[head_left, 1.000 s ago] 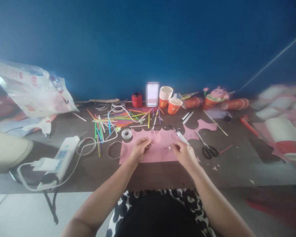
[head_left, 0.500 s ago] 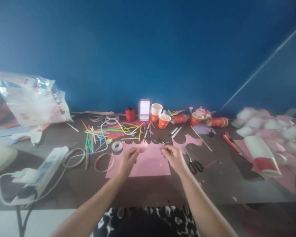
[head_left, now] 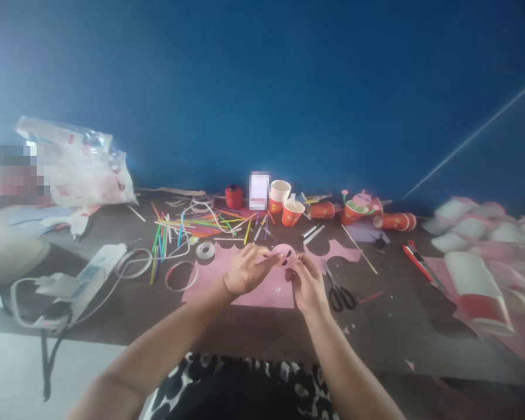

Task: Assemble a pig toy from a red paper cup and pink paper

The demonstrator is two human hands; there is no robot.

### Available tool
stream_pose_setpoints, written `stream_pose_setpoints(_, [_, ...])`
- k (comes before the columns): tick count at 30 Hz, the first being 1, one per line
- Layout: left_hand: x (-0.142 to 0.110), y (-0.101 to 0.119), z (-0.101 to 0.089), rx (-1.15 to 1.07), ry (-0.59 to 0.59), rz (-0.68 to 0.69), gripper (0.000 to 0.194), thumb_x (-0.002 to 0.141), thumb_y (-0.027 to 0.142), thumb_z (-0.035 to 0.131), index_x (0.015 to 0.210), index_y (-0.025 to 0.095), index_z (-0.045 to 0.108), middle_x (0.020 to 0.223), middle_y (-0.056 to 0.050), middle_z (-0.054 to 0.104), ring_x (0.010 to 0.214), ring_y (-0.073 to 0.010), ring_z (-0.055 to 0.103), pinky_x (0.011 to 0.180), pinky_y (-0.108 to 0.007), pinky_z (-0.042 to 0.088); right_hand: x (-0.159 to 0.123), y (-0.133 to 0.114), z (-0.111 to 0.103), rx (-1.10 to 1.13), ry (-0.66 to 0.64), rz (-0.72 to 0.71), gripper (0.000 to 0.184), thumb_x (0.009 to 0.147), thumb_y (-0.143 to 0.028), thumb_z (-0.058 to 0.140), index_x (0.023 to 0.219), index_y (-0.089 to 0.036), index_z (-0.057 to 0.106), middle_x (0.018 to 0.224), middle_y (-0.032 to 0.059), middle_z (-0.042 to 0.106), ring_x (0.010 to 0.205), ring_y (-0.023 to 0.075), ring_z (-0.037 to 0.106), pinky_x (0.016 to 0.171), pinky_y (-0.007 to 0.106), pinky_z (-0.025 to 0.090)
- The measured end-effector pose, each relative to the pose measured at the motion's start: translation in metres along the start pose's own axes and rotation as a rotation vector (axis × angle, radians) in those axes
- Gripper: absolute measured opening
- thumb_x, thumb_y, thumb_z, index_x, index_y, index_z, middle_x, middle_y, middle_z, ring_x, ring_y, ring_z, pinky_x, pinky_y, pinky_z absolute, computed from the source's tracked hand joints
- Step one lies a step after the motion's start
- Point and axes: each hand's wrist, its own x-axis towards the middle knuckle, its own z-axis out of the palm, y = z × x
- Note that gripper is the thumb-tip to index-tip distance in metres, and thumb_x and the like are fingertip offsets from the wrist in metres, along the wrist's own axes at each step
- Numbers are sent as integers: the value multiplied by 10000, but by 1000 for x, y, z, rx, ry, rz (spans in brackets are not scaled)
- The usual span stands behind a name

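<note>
A deep blue wall [head_left: 289,87] is filling the upper half of the view, and below it a dark brown table [head_left: 398,326] is stretching across, crowded with craft supplies. A crumpled plastic bag [head_left: 79,163] is lying at the far left, and a white power strip [head_left: 91,274] with its cable is sitting near the front left edge. A scatter of coloured straws [head_left: 192,224] is lying behind a pink paper sheet [head_left: 210,280], with red paper cups [head_left: 289,204] standing along the wall and black scissors [head_left: 339,291] resting just right of the sheet. Both forearms are reaching forward from the bottom of the view and meeting above the sheet. The left hand [head_left: 242,271] is pinching a small pink paper disc [head_left: 283,255] between thumb and fingertips, holding it up over the sheet's far edge. The right hand [head_left: 306,280] is touching the disc's near edge with curled fingers; whether it is gripping the disc cannot be told.
</note>
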Motion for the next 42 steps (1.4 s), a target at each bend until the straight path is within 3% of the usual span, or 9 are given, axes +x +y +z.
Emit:
stream_pose_setpoints(4, [5, 6, 13, -78, 12, 44, 344, 817, 174, 571, 1124, 318, 625, 783, -26, 591, 729, -141, 535, 693, -287, 460, 5, -2, -18, -24, 5, 15, 237, 721, -381, 659, 679, -188, 527, 576, -44, 499, 487, 92, 465, 481, 224, 384])
stream_pose_setpoints(7, [14, 16, 20, -283, 47, -93, 467, 796, 144, 540, 1244, 273, 522, 884, -54, 581, 785, -156, 537, 681, -292, 475, 11, -9, -30, -163, 36, -38, 217, 753, -380, 615, 699, -188, 531, 556, -38, 504, 470, 99, 467, 455, 224, 371])
stream_pose_setpoints(12, [36, 26, 20, -621, -25, -430, 662, 728, 197, 609, 1327, 181, 328, 1018, -90, 556, 697, -117, 514, 500, -206, 429, 15, -33, -51, -779, -5, -552, 49, 805, -245, 569, 779, -208, 586, 733, 29, 598, 671, 160, 563, 648, 301, 470])
stream_pose_setpoints(17, [46, 24, 16, -506, 63, -172, 136, 750, 152, 611, 874, 203, 590, 842, -44, 630, 785, -153, 562, 654, -266, 457, 11, -44, -69, -1049, -221, -1031, 191, 793, -115, 564, 918, -255, 601, 865, 56, 622, 823, 197, 571, 756, 353, 474])
stream_pose_setpoints(21, [44, 23, 17, -446, 180, -4, 106, 761, 116, 615, 799, 213, 595, 767, -15, 652, 742, -132, 586, 710, -284, 457, 13, -38, -76, -1032, -161, -1183, 306, 771, -138, 615, 1042, -263, 551, 892, 61, 602, 834, 205, 571, 747, 364, 480])
stream_pose_setpoints(26, [47, 25, 15, -427, 262, 95, 165, 726, 77, 655, 810, 195, 576, 766, -19, 651, 737, -132, 582, 673, -278, 473, 19, -33, -75, -885, -58, -1186, 345, 755, -200, 648, 1080, -217, 534, 893, 74, 558, 837, 218, 550, 725, 382, 486])
stream_pose_setpoints(32, [43, 28, 16, -480, 242, 66, 166, 745, 100, 646, 841, 200, 555, 782, -19, 630, 752, -135, 582, 678, -283, 480, 20, -38, -70, -896, -192, -1150, 264, 757, -135, 616, 1003, -230, 600, 909, 66, 529, 821, 204, 526, 712, 374, 470])
stream_pose_setpoints(37, [41, 0, 52, -518, 102, -236, 654, 668, 381, 735, 1204, 172, 424, 991, -83, 588, 713, -124, 552, 525, -219, 448, 35, -41, -71, -866, -109, -1073, 240, 750, -97, 621, 951, -229, 612, 932, 58, 543, 846, 194, 536, 722, 353, 474])
stream_pose_setpoints(42, [76, -51, 97, -360, -18, -509, 322, 826, 261, 566, 1124, 159, 498, 1011, -75, 593, 776, -133, 575, 728, -290, 499, 64, -35, -74, -775, 4, -859, 78, 802, -128, 577, 832, -196, 602, 849, 39, 570, 785, 160, 556, 686, 300, 468])
